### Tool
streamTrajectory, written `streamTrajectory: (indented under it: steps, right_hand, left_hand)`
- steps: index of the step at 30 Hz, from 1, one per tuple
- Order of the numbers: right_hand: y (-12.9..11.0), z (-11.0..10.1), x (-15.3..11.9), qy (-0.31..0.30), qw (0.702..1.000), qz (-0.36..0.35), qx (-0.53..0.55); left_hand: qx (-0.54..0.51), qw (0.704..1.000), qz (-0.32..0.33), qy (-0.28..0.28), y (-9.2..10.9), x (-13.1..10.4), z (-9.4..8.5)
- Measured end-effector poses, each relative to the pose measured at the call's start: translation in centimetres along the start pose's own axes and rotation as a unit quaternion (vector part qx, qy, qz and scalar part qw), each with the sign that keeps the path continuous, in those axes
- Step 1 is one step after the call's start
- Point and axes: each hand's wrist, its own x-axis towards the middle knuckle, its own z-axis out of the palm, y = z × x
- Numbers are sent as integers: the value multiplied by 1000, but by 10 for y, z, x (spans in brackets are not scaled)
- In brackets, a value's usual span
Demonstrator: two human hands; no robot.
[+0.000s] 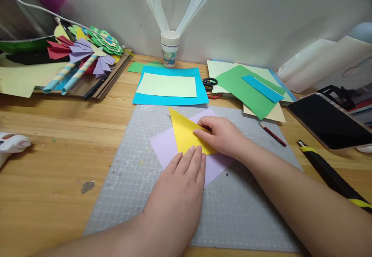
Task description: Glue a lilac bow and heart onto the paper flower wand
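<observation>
A sheet of yellow paper (187, 130), folded into a triangle, lies over a lilac sheet of paper (162, 145) on the grey cutting mat (247, 206). My left hand (180, 183) is flat, its fingertips pressing on the triangle's near edge. At the right side of the triangle, my right hand (222, 135) pinches the yellow paper between thumb and curled fingers. Part of the triangle's right corner is hidden beneath that hand.
Behind the mat lie blue paper (168, 101) and a paper cup (170, 51) of white sticks. To the right are scissors (209, 82), green paper (247, 90), a pencil (273, 135), a cutter (328, 171) and a phone (331, 121). Paper flowers (83, 51) lie left.
</observation>
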Motion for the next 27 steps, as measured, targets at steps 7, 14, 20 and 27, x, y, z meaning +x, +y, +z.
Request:
streamTrajectory:
  steps: [7,14,20,27]
  right_hand:
    - [1,1,1,-3,1000,0,3]
    - [0,0,1,-7,1000,3,3]
    - [-2,-2,1,-8,1000,11,0]
    - [-2,-1,2,-10,1000,13,1]
  left_hand:
    - [1,1000,-4,-4,0,0,0]
    - [-2,1000,-3,-9,1,0,1]
    - [2,1000,-6,-13,0,0,1]
    - [1,1000,-1,-21,1,1,1]
